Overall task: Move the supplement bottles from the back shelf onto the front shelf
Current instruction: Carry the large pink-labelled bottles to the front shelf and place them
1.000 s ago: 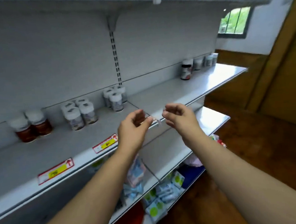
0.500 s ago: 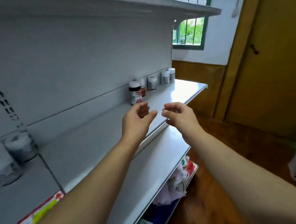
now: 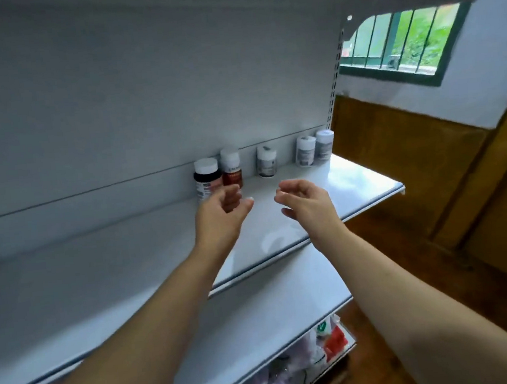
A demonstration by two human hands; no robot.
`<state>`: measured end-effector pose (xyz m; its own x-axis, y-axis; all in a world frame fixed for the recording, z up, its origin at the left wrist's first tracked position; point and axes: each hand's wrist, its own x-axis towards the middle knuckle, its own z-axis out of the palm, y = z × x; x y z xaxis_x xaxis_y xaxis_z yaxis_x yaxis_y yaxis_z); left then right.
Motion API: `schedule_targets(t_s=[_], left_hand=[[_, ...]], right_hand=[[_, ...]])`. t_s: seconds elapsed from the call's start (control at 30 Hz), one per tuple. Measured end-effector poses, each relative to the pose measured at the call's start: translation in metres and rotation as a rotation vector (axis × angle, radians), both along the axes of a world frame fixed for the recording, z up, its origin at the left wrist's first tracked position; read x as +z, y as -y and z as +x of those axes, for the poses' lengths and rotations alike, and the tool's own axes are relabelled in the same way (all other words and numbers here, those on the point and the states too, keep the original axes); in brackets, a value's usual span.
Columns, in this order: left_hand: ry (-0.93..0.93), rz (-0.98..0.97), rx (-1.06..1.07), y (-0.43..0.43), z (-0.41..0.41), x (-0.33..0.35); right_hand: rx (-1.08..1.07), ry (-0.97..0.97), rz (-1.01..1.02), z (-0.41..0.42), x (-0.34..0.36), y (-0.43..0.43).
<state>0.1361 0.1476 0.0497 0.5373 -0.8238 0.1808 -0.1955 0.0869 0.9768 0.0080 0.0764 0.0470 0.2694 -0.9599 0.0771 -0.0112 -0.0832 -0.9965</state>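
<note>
Packets lie on the bottom tier, nearest the camera. Above them, both forearms reach up and forward over the front edge of the shelf.

The left hand is loosely open, fingers half curled, and holds nothing. The right hand is in the same state, palm turned inward, also empty. The hands face each other, apart.

Five bottles stand upright in a row at the back of the shelf, against the rear panel, caps up and long axes vertical.
- The dark bottle is just beyond the left fingertips, which overlap its base in view. Contact cannot be confirmed.
- The red bottle stands touching or just beside it.
- The white bottle lies beyond the gap between the hands.
- The end bottles lie beyond and right of the right hand.

The left hand is nearer to a bottle. A short forward reach is judged sufficient.
</note>
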Motion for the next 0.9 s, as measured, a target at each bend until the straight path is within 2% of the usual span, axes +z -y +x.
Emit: schedule_targets(t_s=[0.17,0.33,0.43,0.7,0.9], left_hand=[[-0.007,0.093,0.162,0.017,-0.003,-0.019],[-0.022,0.147,0.370,0.030,0.023,-0.030],[-0.001,0.203,0.434,0.040,0.043,-0.034],[0.086,0.283,0.409,0.075,0.077,-0.041],[0.023,0.366,0.382,0.103,0.093,-0.057]], right_hand=[[0.150,-0.034,0.040,0.002,-0.008,0.055],[0.287,-0.089,0.082,0.047,-0.026,0.079],[0.326,-0.137,0.042,0.073,-0.039,0.091],[0.418,-0.218,-0.034,0.114,-0.047,0.112],[0.414,-0.300,-0.046,0.138,-0.067,0.126]])
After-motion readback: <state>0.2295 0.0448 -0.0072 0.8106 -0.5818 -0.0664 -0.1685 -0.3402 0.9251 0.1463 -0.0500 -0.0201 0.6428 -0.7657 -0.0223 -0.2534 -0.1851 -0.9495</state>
